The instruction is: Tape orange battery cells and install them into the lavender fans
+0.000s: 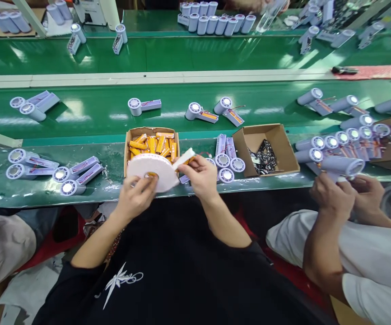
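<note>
A large, flat roll of white tape [148, 166] is in my left hand [137, 195], whose fingers are closed at its central hole. Close to the roll's right edge, my right hand [202, 177] pinches an orange cylindrical battery [192, 158], mostly hidden by the fingers, with a white strip [183, 158] lying along it. A thin wire shows beside those fingers. Behind the roll stands a cardboard box [126, 151] filled with orange batteries [160, 143]. Several lavender fan housings with handles [222, 160] stand just right of my right hand.
An open cardboard box [285, 155] with small circuit boards [265, 158] stands to the right. More lavender housings lie on the bench at left [70, 180] and along the green conveyor [97, 115]. At right, a co-worker's hands [337, 194] hold another housing [342, 166].
</note>
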